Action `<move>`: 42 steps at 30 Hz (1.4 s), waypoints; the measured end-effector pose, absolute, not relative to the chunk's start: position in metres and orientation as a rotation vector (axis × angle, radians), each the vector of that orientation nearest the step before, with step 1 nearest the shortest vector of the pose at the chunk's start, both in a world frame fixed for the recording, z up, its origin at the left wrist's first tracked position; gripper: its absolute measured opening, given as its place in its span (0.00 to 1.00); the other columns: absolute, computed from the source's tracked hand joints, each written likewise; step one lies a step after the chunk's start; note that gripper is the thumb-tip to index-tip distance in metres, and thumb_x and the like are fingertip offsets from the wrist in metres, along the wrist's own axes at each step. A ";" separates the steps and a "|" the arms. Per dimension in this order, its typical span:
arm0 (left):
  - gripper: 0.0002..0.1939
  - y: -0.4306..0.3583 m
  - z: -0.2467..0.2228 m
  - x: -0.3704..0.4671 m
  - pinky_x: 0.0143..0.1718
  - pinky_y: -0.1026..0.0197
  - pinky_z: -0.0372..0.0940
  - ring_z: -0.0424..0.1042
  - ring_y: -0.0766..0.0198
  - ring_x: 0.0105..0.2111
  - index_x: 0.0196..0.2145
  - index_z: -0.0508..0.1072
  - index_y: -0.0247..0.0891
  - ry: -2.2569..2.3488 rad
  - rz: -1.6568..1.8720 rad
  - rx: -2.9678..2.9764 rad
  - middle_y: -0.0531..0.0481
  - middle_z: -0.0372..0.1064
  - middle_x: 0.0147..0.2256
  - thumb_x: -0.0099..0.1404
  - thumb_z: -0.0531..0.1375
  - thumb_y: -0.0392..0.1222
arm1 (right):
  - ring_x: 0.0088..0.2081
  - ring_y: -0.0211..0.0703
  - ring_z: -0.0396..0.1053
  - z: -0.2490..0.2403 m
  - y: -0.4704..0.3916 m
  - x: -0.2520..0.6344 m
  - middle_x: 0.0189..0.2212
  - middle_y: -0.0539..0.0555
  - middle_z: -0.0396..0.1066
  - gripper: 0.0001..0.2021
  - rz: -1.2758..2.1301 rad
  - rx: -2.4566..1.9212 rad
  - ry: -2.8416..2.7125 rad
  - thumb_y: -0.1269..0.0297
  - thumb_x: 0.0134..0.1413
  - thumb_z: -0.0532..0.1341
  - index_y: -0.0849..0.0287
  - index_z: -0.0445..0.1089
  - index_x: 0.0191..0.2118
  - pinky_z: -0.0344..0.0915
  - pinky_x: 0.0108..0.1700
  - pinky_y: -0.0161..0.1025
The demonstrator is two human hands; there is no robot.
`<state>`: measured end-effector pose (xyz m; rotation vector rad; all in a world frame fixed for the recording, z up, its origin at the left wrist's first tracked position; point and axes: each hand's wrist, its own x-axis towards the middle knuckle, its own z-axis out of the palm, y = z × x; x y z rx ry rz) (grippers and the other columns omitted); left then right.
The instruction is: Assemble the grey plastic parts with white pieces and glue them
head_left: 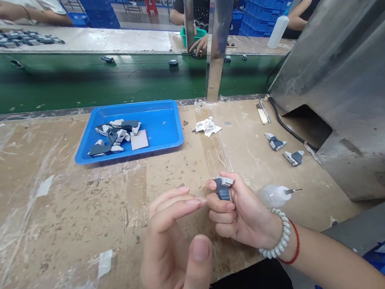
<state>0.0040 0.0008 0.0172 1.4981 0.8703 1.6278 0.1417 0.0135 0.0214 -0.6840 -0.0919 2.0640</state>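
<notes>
Between the thumb and fingers of my right hand [237, 213] is a small dark grey and light grey plastic part [223, 189], held above the worktable. My left hand [177, 253] is raised just left of it, empty, with thumb and fingers apart; its fingertips come close to the right hand's knuckles. A clear squeeze bottle [275, 195] with a thin metal nozzle lies behind my right wrist. Two similar parts, one [275, 142] behind the other [294, 157], rest on the table to the right. More grey parts [113, 135] are piled in a blue tray [163, 134].
Beyond the table runs a green conveyor belt [77, 83] carrying a few small parts. A metal post [214, 40] stands at the table's back edge. A metal machine housing [352, 80] borders the right side. Crumpled white tissue [207, 126] lies behind my hands. Other people sit across the belt.
</notes>
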 end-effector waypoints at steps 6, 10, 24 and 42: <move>0.12 0.002 0.016 0.000 0.60 0.57 0.63 0.67 0.60 0.55 0.51 0.73 0.45 0.963 1.425 1.664 0.50 0.70 0.46 0.72 0.59 0.34 | 0.17 0.31 0.34 0.020 0.012 0.140 0.15 0.39 0.48 0.15 2.016 -0.689 -0.136 0.55 0.71 0.46 0.55 0.60 0.33 0.42 0.17 0.26; 0.13 0.007 0.014 0.002 0.58 0.61 0.63 0.67 0.62 0.56 0.51 0.72 0.46 1.134 1.294 1.910 0.52 0.71 0.49 0.70 0.63 0.39 | 0.18 0.32 0.39 0.018 0.010 0.136 0.16 0.41 0.49 0.16 1.909 -0.734 -0.325 0.54 0.68 0.50 0.57 0.60 0.30 0.45 0.20 0.28; 0.07 0.013 0.004 0.014 0.51 0.43 0.63 0.74 0.46 0.48 0.42 0.77 0.39 1.417 1.441 2.328 0.46 0.80 0.38 0.66 0.67 0.39 | 0.31 0.38 0.56 0.018 0.010 0.127 0.24 0.50 0.57 0.20 2.027 -0.659 -0.283 0.52 0.61 0.59 0.61 0.64 0.24 0.62 0.38 0.34; 0.11 0.010 0.006 0.016 0.51 0.46 0.66 0.75 0.49 0.47 0.44 0.76 0.35 1.395 1.609 2.347 0.42 0.80 0.41 0.64 0.69 0.32 | 0.35 0.41 0.73 0.016 0.008 0.131 0.31 0.51 0.76 0.17 2.036 -0.530 -0.254 0.57 0.69 0.55 0.59 0.80 0.42 0.69 0.51 0.37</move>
